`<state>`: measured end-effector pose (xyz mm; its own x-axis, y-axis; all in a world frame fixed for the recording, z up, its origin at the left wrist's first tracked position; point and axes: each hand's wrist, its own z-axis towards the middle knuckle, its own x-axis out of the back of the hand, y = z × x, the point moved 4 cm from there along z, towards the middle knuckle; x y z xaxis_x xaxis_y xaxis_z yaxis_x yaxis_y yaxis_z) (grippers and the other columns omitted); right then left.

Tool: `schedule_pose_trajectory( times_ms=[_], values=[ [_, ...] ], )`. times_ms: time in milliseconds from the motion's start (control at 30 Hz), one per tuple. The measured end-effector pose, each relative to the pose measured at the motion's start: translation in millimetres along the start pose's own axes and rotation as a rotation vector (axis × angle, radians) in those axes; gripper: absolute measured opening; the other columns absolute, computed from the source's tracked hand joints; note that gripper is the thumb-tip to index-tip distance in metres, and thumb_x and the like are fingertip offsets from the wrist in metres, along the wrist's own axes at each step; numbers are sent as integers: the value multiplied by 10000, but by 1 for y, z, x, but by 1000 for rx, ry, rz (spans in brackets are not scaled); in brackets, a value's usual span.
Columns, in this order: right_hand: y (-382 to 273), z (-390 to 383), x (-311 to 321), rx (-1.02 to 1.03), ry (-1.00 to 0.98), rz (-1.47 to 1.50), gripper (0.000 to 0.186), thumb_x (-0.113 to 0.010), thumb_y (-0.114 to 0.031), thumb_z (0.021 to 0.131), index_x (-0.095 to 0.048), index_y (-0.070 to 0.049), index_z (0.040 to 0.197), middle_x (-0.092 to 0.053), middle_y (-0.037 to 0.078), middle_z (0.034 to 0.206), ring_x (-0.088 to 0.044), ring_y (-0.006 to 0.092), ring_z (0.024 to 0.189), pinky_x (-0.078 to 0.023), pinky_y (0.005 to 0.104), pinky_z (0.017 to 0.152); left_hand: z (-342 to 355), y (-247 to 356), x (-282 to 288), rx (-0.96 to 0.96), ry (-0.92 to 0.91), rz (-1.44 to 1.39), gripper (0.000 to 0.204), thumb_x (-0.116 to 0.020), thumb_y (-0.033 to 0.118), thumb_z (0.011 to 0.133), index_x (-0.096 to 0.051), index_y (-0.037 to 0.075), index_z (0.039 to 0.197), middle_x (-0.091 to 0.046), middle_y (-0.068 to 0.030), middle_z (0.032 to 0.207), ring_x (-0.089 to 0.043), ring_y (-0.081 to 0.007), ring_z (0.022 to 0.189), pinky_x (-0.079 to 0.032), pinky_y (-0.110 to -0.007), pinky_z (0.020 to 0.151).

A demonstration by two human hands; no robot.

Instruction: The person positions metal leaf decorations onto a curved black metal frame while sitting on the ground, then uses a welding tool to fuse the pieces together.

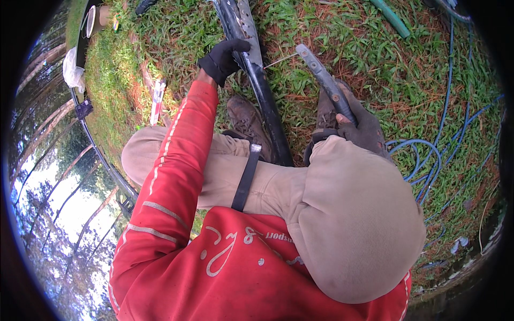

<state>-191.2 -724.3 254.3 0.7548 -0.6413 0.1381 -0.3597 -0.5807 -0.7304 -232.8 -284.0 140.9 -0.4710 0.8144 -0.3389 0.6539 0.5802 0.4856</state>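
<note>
My left hand (pixel 219 60), in a black glove, is closed around a long black metal tube (pixel 266 101), which slants down between my boots. Against the tube's upper part lies a grey metal strip with holes (pixel 247 27). My right hand (pixel 364 128), in a dark, worn glove, grips the handle of a grey welding electrode holder (pixel 320 74). From the holder's tip a thin rod (pixel 280 61) points left, its far end at or very close to the tube's side. My raised right knee hides the right forearm.
Blue hose or cable (pixel 428 160) lies looped on the grass at right. A green pipe (pixel 391 18) lies at the far right. On the left are a red-and-white object (pixel 157 101), a white plastic bag (pixel 73 69) and a long dark rail (pixel 104 158).
</note>
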Motion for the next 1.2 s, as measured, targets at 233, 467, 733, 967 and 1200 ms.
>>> schedule_pose_trajectory(
  times_ms=[233,467,733,967,1200],
  values=[
    [0,0,-1,41,12,-35,718,-741,-220,1036,-468,-202,1700,-757,264,1253,-763,454,1131,-580,464,972,-11,5,-18,0,22,17,277,-738,132,938,-758,-48,1147,-788,-143,1071,-781,-297,998,-645,-458,970],
    [7,-1,-4,-17,51,-18,677,-658,-107,1054,-509,-247,1699,-648,62,897,-577,121,764,-510,314,744,-4,0,-9,0,-36,-41,309,-759,137,939,-759,-31,1199,-787,-134,1134,-772,-274,1022,-637,-422,957],
    [-1,-4,-3,46,64,16,694,-661,-61,1047,-515,-249,1698,-626,37,903,-554,110,763,-506,310,739,-1,0,-8,3,-71,-15,357,-722,165,959,-736,-57,1237,-785,-170,1143,-784,-313,1027,-652,-452,963],
    [-2,-2,-3,-30,7,25,694,-745,-154,1034,-496,-177,1681,-732,231,1404,-738,406,1284,-557,449,1060,-8,5,-32,32,-354,-63,290,-706,162,1005,-750,-43,1206,-772,-139,1113,-757,-280,1090,-638,-442,985],
    [1,0,-4,53,29,-11,681,-745,-138,1038,-503,-148,1674,-733,242,1408,-738,404,1292,-561,436,1064,-18,4,-4,-157,135,170,396,-709,191,996,-718,-60,1302,-780,-169,1176,-788,-286,980,-661,-410,941]
  ],
)
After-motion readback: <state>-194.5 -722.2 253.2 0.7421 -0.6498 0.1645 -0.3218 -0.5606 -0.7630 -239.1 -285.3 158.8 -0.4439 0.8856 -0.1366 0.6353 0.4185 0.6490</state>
